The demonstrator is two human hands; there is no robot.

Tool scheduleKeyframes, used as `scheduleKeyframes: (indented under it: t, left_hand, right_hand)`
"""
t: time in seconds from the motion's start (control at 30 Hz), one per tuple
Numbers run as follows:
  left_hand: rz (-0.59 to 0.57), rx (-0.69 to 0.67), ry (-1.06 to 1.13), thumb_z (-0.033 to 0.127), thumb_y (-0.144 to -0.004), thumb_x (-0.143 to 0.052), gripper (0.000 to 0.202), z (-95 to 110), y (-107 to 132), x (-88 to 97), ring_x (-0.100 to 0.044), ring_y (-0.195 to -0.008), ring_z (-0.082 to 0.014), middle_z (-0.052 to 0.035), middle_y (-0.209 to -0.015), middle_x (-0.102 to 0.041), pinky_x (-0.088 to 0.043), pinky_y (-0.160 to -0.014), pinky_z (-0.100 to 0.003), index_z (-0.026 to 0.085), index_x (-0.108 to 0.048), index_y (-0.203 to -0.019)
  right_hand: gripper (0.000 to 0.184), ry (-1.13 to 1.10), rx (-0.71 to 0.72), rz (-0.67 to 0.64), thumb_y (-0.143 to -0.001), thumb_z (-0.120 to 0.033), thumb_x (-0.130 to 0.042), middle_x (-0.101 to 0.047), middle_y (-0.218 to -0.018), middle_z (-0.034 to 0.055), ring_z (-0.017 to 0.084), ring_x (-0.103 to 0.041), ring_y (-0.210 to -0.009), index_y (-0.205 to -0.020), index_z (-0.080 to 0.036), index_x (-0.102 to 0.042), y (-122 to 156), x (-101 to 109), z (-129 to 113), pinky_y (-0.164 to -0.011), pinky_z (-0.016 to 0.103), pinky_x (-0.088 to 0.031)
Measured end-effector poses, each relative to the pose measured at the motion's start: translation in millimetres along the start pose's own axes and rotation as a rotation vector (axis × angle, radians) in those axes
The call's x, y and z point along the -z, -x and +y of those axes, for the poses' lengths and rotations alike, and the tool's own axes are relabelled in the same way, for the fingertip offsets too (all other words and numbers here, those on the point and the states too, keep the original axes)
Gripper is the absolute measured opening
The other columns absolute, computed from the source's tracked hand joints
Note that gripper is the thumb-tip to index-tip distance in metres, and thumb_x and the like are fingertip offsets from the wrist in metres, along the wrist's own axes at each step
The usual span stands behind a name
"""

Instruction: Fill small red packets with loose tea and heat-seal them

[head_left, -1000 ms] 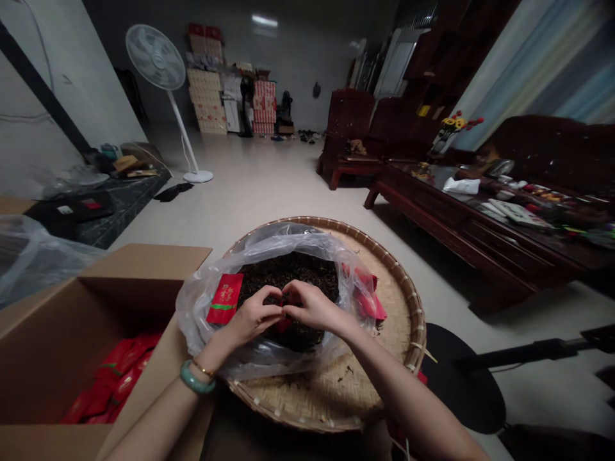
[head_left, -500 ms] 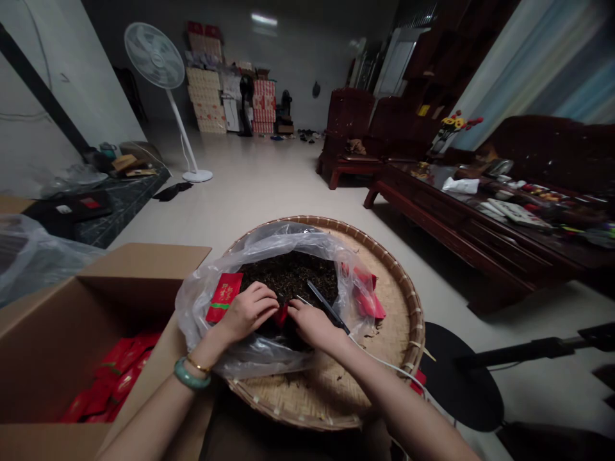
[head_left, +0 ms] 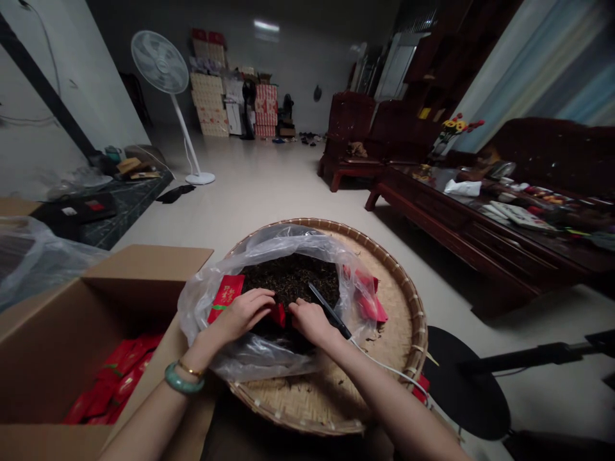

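A clear plastic bag [head_left: 196, 291] full of dark loose tea leaves [head_left: 273, 278] lies open on a round woven bamboo tray [head_left: 401, 307]. Over the leaves, my left hand [head_left: 245, 315], with a green bangle on its wrist, grips a small red packet [head_left: 278, 314]. My right hand [head_left: 311, 322] pinches at the packet's right end, its fingertips partly hidden. Beside the right hand rests a dark clamp-like tool [head_left: 330, 312] with a white cord, its tip over the leaves. A flat red packet with gold writing [head_left: 225, 296] lies at the bag's left side.
An open cardboard box [head_left: 148, 262] at the left holds several red packets [head_left: 115, 378]. More red packets [head_left: 372, 304] lie on the tray's right. A black round stand base [head_left: 466, 378] is on the floor at right. A wooden table [head_left: 432, 224] and white fan [head_left: 161, 64] stand farther off.
The red packet between my hands has tilted and shows more of its face. My right hand has shifted slightly right, and the view has moved a little.
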State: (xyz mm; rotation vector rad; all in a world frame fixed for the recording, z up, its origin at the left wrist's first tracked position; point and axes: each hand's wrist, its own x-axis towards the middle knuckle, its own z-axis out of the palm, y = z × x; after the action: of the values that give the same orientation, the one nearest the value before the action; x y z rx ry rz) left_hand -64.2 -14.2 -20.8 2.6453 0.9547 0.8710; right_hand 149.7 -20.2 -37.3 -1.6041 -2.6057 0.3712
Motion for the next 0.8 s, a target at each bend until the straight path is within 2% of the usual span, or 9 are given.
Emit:
scheduleKeyframes:
  t: [0.13, 0.27, 0.33, 0.43, 0.6, 0.8]
  left_hand:
    - [0.002, -0.03, -0.002, 0.014, -0.089, -0.047, 0.017, 0, 0, 0.6, -0.06, -0.102, -0.0176, -0.0089, -0.112, -0.062, -0.053, -0.085, -0.033, 0.018, -0.061, -0.097]
    - [-0.009, -0.048, -0.011, 0.013, -0.089, -0.047, 0.017, 3, -3, 1.9, -0.06, -0.101, -0.0175, -0.0092, -0.112, -0.062, -0.053, -0.083, -0.032, 0.018, -0.062, -0.095]
    - [-0.014, -0.064, -0.021, 0.013, -0.089, -0.046, 0.017, 6, -5, 2.0, -0.06, -0.101, -0.0175, -0.0094, -0.111, -0.062, -0.053, -0.082, -0.032, 0.018, -0.062, -0.094]
    - [-0.03, -0.082, -0.044, 0.015, -0.09, -0.045, 0.018, 11, -8, 1.3, -0.06, -0.098, -0.0179, -0.0099, -0.11, -0.061, -0.053, -0.08, -0.031, 0.018, -0.062, -0.093]
    - [-0.037, -0.083, -0.068, 0.016, -0.09, -0.045, 0.018, 16, -11, -1.4, -0.058, -0.097, -0.0179, -0.0097, -0.11, -0.06, -0.052, -0.08, -0.031, 0.019, -0.062, -0.094]
    - [-0.041, -0.08, -0.034, 0.017, -0.091, -0.045, 0.018, 17, -11, 0.3, -0.057, -0.096, -0.0163, -0.0081, -0.107, -0.059, -0.051, -0.08, -0.028, 0.019, -0.063, -0.092]
  right_hand:
    - [0.015, -0.141, 0.008, 0.078, -0.078, -0.014, -0.054, -0.066, -0.085, 0.0031, 0.014, -0.063, -0.078, -0.088, -0.019, -0.064, 3, 6, 13, -0.068, 0.021, -0.045]
    - [0.01, -0.646, -0.053, 0.238, -0.072, -0.017, -0.055, -0.062, -0.066, -0.0017, 0.01, -0.057, -0.059, -0.077, -0.017, -0.064, 5, 18, 21, -0.055, 0.019, -0.043]
    - [0.01, -0.891, -0.096, 0.241, -0.069, -0.021, -0.057, -0.058, -0.059, -0.0035, 0.009, -0.052, -0.05, -0.076, -0.017, -0.063, 7, 27, 20, -0.045, 0.018, -0.039]
    - [0.014, -1.091, -0.122, 0.197, -0.068, -0.026, -0.058, -0.053, -0.055, -0.0054, 0.008, -0.046, -0.042, -0.078, -0.017, -0.061, 8, 43, 13, -0.035, 0.017, -0.034]
    - [0.013, -1.088, -0.038, 0.17, -0.068, -0.024, -0.059, -0.053, -0.055, -0.0053, 0.008, -0.045, -0.044, -0.078, -0.017, -0.063, 3, 52, -1, -0.036, 0.017, -0.035]
    - [0.022, -0.814, 0.082, 0.162, -0.072, -0.014, -0.056, -0.069, -0.073, -0.0012, 0.009, -0.056, -0.057, -0.089, -0.019, -0.07, 0, 49, -8, -0.053, 0.019, -0.043]
